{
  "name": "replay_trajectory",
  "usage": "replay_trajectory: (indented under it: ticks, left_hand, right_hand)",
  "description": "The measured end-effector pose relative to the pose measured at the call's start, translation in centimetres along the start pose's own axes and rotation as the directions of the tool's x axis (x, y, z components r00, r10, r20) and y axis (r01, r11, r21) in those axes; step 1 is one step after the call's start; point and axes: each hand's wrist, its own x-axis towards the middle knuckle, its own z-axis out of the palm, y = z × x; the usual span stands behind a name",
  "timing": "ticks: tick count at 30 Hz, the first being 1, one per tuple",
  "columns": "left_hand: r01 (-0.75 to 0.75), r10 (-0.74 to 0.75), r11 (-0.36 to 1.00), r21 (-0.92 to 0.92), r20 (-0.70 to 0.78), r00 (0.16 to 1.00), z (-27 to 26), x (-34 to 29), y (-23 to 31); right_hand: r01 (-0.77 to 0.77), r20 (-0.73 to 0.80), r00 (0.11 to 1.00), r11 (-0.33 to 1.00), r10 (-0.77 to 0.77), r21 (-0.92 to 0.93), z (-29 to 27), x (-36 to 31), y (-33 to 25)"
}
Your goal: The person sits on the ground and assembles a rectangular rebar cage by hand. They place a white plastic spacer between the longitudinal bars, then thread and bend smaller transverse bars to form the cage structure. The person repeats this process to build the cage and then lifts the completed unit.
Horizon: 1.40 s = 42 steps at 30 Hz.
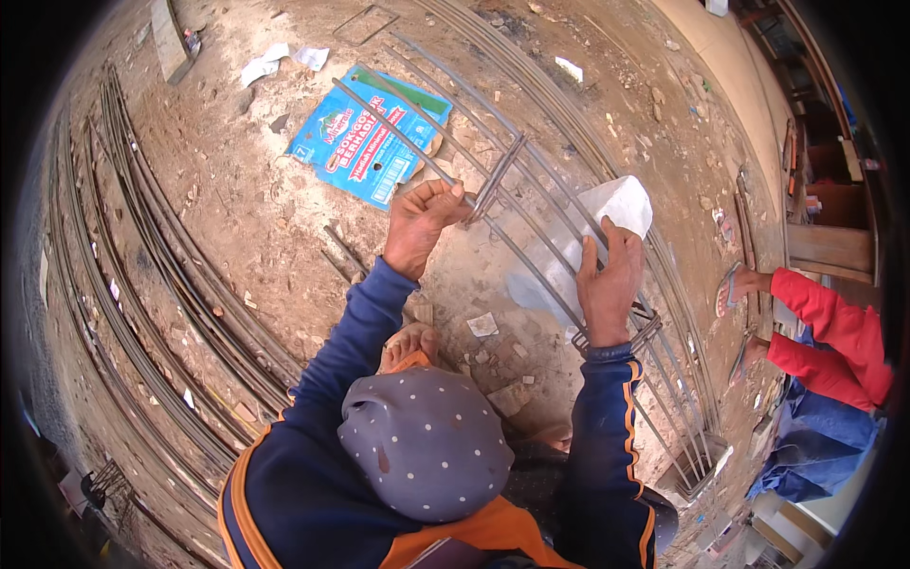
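A cage of long steel rods (536,275) runs slantwise from the upper middle to the lower right, with thin rectangular wire stirrups around it. My left hand (424,223) is closed, thumb and fingers pinching a rod beside a cluster of stirrups (497,180). On the right side of the cage, my right hand (609,280) has its thumb and fingers bent around a rod. Just below its wrist, more stirrups (645,327) are bunched together. Behind the right hand lies a whitish plastic sheet (623,201). My fingers partly hide the rods they grip.
Flattened blue printed cardboard (365,142) lies beneath the cage's far end. Bundled long rods (156,228) stretch across the dirt at left; others pass along the right. A person in red trousers (825,318) is at right, near a blue tarp (820,446). A wooden plank (171,43) lies far left.
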Motion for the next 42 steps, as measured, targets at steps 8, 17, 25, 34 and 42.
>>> replay_trajectory:
  ticks: [8, 17, 25, 34, 42]
  left_hand:
    - [-0.003, 0.003, 1.000, 0.022, -0.012, 1.000, 2.1, 2.2, 1.7]
    - [-0.011, 0.007, 0.999, -0.053, -0.074, 0.997, 4.0, 4.5, 0.7]
    - [-0.007, -0.005, 0.997, -0.083, -0.150, 0.989, 3.1, 5.9, 2.0]
    - [-0.209, 0.177, 0.976, -0.067, -0.322, 0.930, -2.5, 14.5, 7.2]
    - [-0.133, 0.096, 0.986, -0.097, -0.318, 0.943, -3.2, 15.6, 8.3]
  right_hand:
    - [-0.021, 0.077, 0.997, 0.985, 0.007, 0.172, 1.2, 3.0, 1.0]
    - [-0.010, 0.230, 0.972, 0.963, -0.054, 0.268, -0.2, 3.7, 1.3]
    - [0.003, 0.380, 0.919, 0.965, -0.106, 0.261, -1.1, 5.4, 2.2]
    - [0.042, 0.435, 0.886, 0.963, -0.160, 0.268, -1.6, 6.2, 1.5]
    - [0.080, 0.413, 0.891, 0.960, -0.190, 0.269, -1.4, 6.0, 2.0]
